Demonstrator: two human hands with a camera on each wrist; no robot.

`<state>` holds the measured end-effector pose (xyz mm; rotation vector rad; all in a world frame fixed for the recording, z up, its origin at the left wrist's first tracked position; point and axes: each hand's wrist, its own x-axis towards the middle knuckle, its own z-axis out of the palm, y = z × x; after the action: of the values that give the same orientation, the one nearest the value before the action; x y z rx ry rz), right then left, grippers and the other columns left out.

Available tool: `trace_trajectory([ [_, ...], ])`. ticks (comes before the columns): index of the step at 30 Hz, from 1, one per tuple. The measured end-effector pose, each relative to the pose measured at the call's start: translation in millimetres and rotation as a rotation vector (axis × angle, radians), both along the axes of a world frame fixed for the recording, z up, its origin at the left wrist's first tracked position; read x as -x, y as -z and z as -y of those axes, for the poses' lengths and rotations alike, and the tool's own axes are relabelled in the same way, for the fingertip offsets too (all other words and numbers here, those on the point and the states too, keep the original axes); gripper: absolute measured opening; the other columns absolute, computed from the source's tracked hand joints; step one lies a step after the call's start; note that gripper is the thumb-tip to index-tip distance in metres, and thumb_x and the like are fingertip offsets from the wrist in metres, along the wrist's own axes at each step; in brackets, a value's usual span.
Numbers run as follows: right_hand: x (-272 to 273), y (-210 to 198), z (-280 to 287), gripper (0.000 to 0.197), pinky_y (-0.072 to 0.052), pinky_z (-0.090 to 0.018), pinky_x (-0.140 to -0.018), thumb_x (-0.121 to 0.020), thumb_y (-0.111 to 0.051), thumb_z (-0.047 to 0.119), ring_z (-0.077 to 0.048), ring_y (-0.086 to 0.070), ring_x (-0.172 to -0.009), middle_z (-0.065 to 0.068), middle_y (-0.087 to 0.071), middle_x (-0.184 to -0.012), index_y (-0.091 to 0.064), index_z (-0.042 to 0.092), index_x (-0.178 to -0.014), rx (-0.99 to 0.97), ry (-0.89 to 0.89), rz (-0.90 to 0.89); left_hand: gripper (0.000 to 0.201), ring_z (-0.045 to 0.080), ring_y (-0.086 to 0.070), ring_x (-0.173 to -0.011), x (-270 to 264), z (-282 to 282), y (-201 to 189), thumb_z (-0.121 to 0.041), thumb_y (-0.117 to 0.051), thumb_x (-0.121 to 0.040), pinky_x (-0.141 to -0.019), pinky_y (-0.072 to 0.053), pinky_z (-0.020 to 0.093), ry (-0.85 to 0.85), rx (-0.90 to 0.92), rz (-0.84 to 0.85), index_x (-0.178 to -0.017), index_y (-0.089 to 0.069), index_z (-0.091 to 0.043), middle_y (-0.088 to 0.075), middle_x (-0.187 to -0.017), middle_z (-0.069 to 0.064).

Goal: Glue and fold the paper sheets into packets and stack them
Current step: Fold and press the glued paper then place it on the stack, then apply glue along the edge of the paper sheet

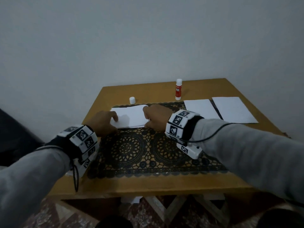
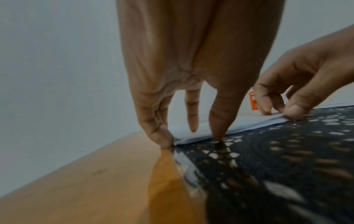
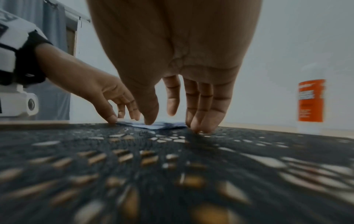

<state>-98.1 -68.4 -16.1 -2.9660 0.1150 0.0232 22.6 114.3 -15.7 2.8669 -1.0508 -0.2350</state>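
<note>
A folded white paper (image 1: pixel 130 116) lies flat at the far side of the black lace mat (image 1: pixel 148 153). My left hand (image 1: pixel 115 122) stands over its left end with straight fingers; in the left wrist view its thumb tip (image 2: pixel 218 134) and outer fingertips (image 2: pixel 164 141) press the near edge and the corner. My right hand (image 1: pixel 147 119) is at the paper's right end, where its thumb (image 2: pixel 295 110) and curled fingers pinch the slightly raised corner. In the right wrist view the thumb (image 3: pixel 151 121) sits on the paper (image 3: pixel 162 125) and the outer fingers (image 3: pixel 199 128) touch the mat.
A red and white glue stick (image 1: pixel 178 89) stands uncapped at the back of the wooden table (image 1: pixel 148 183), its white cap (image 1: pixel 132 100) to the left. Two flat white sheets (image 1: pixel 200 109) (image 1: pixel 233 109) lie side by side at the right. A wall is close behind.
</note>
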Motion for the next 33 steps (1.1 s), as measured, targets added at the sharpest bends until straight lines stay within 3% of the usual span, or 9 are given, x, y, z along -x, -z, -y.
trace_trajectory([
  [3,28.5,-5.5,22.0,0.019,-0.052,-0.039,-0.075,-0.088,-0.062,0.028,-0.023,-0.058,-0.085,-0.005,-0.061,-0.095,-0.053,0.013,-0.093,-0.048,0.057,0.08,0.043,0.023,-0.049,-0.098,5.8,-3.7,-5.5,-0.028,-0.069,-0.083,-0.087,-0.04,0.031,-0.001,-0.004,0.015,-0.122,-0.052,-0.02,-0.048,-0.122,0.012],
  [7,75.0,-8.9,72.7,0.011,-0.051,-0.035,-0.074,-0.088,-0.058,0.022,-0.024,-0.06,-0.084,-0.007,-0.065,-0.09,-0.054,0.014,-0.083,-0.012,0.21,0.073,0.04,0.023,-0.052,-0.091,22.2,10.4,-20.9,-0.027,-0.068,-0.083,-0.085,-0.044,0.034,0.079,0.073,0.083,-0.12,-0.053,-0.02,-0.049,-0.115,0.009],
  [12,121.4,-14.9,122.6,0.014,-0.05,-0.035,-0.073,-0.084,-0.062,0.018,-0.022,-0.058,-0.083,-0.004,-0.064,-0.088,-0.053,0.018,-0.073,-0.031,0.397,0.073,0.029,0.022,-0.053,-0.107,63.3,66.2,-32.8,-0.024,-0.062,-0.089,-0.087,-0.039,0.029,0.323,0.135,0.076,-0.116,-0.058,-0.017,-0.056,-0.119,0.006],
  [17,137.1,0.6,138.5,0.027,-0.049,-0.033,-0.067,-0.085,-0.059,0.017,-0.024,-0.059,-0.08,-0.007,-0.063,-0.087,-0.042,0.024,-0.065,-0.036,0.451,0.082,0.051,0.023,-0.044,-0.127,102.3,141.7,-30.6,-0.032,-0.059,-0.091,-0.104,-0.033,0.035,0.485,-0.009,-0.014,-0.137,-0.043,-0.02,-0.047,-0.141,0.004],
  [22,139.0,1.0,144.5,0.016,-0.053,-0.04,-0.074,-0.084,-0.057,0.017,-0.026,-0.06,-0.083,-0.008,-0.064,-0.09,-0.048,0.019,-0.071,-0.101,0.486,0.17,0.071,0.021,-0.031,-0.139,114.8,196.0,-20.4,-0.043,-0.063,-0.087,-0.113,-0.024,0.036,0.553,-0.159,-0.079,-0.147,-0.029,-0.025,-0.03,-0.153,-0.001],
  [27,139.9,-0.1,145.8,0.011,-0.054,-0.04,-0.078,-0.087,-0.056,0.015,-0.025,-0.061,-0.086,-0.009,-0.066,-0.093,-0.059,0.005,-0.084,-0.113,0.492,0.183,0.087,0.017,-0.017,-0.145,111.2,225.1,-8.2,-0.049,-0.07,-0.079,-0.118,-0.014,0.041,0.611,-0.221,-0.131,-0.149,-0.022,-0.032,-0.017,-0.158,-0.007],
  [33,140.5,-2.7,147.9,0.015,-0.056,-0.042,-0.078,-0.087,-0.058,0.015,-0.027,-0.064,-0.084,-0.011,-0.067,-0.091,-0.064,0.002,-0.09,-0.16,0.518,0.235,0.082,0.018,-0.031,-0.138,98.4,235.1,-3.7,-0.051,-0.07,-0.076,-0.113,-0.023,0.036,0.712,-0.163,-0.062,-0.146,-0.033,-0.028,-0.034,-0.151,-0.002],
])
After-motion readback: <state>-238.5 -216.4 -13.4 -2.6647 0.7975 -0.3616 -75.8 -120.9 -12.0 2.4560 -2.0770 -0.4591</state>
